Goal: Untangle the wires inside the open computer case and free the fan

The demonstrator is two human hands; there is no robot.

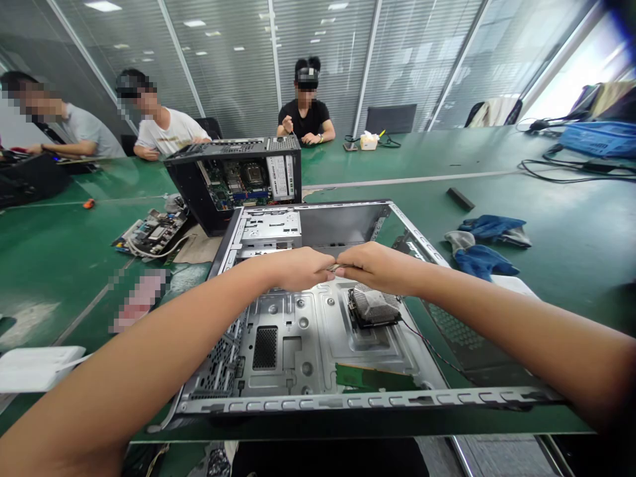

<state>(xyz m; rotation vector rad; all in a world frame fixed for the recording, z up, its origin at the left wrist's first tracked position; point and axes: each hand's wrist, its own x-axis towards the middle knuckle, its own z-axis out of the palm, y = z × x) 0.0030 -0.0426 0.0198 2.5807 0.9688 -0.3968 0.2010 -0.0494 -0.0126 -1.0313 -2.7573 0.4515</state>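
My left hand (305, 268) and my right hand (370, 266) meet fingertip to fingertip above an open computer case (322, 401) lying on its side. Both are closed, pinching a small thin piece that I cannot make out, mostly hidden by the fingers. Below my right hand, a CPU cooler (375, 305) with metal fins rests on the case's bare metal floor, its thin cable trailing right. A green memory stick (375, 377) lies near the front rim. The drive cage (271, 228) fills the far left corner.
Behind the case stands a second open computer tower (233, 179). A loose motherboard (154, 233) lies left of it. Blue gloves (484, 245) and a dark block (460, 199) are on the right. A white box (42, 368) sits at the left. Several people sit across the green table (397, 156).
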